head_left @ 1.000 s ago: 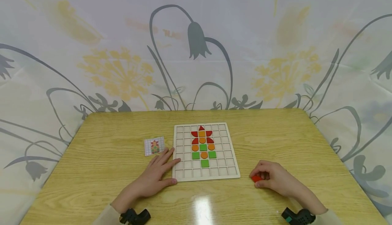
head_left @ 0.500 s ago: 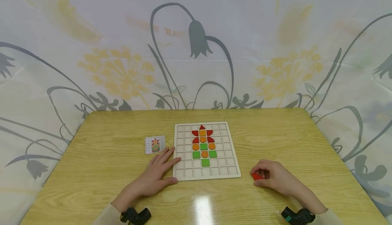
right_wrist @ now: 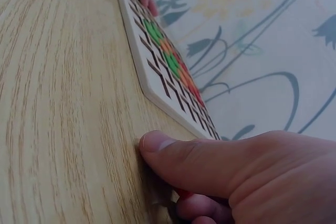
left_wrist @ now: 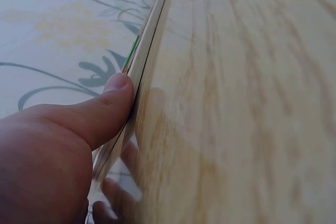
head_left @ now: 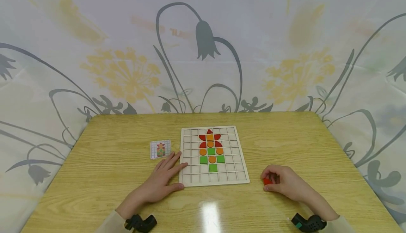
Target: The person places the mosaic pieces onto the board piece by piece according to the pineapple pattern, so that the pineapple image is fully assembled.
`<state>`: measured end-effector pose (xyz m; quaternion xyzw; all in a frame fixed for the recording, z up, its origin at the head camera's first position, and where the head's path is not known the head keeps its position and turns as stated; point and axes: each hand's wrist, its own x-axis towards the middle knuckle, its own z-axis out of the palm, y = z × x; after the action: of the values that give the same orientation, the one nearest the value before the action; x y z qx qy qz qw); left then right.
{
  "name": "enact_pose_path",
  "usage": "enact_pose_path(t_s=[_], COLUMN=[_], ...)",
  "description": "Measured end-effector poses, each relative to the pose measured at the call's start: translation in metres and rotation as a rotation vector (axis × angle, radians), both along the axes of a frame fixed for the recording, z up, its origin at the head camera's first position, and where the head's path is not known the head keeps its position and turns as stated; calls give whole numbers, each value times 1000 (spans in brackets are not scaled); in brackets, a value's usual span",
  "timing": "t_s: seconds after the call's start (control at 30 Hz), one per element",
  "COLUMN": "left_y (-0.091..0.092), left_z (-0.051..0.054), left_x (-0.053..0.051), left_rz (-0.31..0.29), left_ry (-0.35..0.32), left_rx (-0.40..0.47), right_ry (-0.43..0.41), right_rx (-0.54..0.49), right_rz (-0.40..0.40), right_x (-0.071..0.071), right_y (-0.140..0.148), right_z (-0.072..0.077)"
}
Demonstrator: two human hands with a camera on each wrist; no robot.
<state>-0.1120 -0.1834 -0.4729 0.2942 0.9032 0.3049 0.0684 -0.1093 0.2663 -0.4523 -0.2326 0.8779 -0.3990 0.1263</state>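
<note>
My left hand (head_left: 160,182) rests with spread fingers against the left edge of a white grid board (head_left: 234,178). In the left wrist view the thumb (left_wrist: 116,95) touches the board's rim. Red, orange and green pieces, such as a green square (head_left: 213,168) and an orange disc (head_left: 212,159), lie in the cells as a figure. Right of the board, my right hand (head_left: 280,182) is on the table with curled fingers, pinching a small red piece (head_left: 267,181). Its shape is mostly hidden; only a sliver of the red piece (right_wrist: 182,193) shows in the right wrist view.
A small pattern card (head_left: 160,149) with a similar coloured figure lies left of the board, close to the left fingertips. All of this is on a wooden table (head_left: 127,130). Behind the table hangs a flower-printed cloth (head_left: 253,49).
The red piece has turned a little within the right fingers, and less of it shows. My left hand stays on the board's edge, and the pieces on the board are unchanged.
</note>
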Motion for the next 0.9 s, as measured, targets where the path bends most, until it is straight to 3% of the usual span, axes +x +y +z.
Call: enact_pose_path(t_s=[0.4,0.7,0.9], left_y=[-1,0,0], left_z=[0,1,0], left_x=[-1,0,-1], left_rz=[-17,-25,-33], left_ry=[9,-27,-24], left_rx=[-1,16,16], right_ry=[95,118,76], right_rx=[-7,-10,-14], right_rz=[17,13,-2], right_x=[-1,-1,-3], right_y=[0,4,5], right_z=[-1,0,0])
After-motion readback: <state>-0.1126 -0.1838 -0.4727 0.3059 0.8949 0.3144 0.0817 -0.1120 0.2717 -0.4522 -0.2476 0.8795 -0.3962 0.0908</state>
